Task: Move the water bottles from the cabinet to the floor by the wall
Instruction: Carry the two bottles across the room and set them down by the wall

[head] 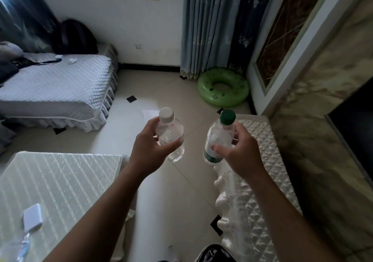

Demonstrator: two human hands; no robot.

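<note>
**Q:** Which parts can we not read?

**A:** The lower frame edge cuts off both forearms. The right hand (238,152) covers the lower body of the green-cap bottle (219,136), so we see only a strip of its label. The fingers behind each bottle are hidden. We cannot read the water level in either bottle (clear plastic against pale tile).

**Q:** How do we record the hands?

**A:** The left hand (149,142) is closed round the white-cap bottle (171,132) at mid-body. One digit lies across the near side and the rest pass behind. The right hand is closed round the green-cap bottle below the shoulder, with one digit across the near side and another up by the neck.

**Q:** Pose and position?

**A:** Both arms reach forward, with the hands side by side and apart, their backs toward us. Both bottles are held in the air, caps uppermost, above the floor (161,92). The green-cap bottle is just beside the edge of the cabinet (268,160). The white-cap bottle is between the cabinet and the table (60,181). The far wall (129,29) lies well beyond. A green ring (222,100) lies on the floor near the curtain (201,29).
</note>
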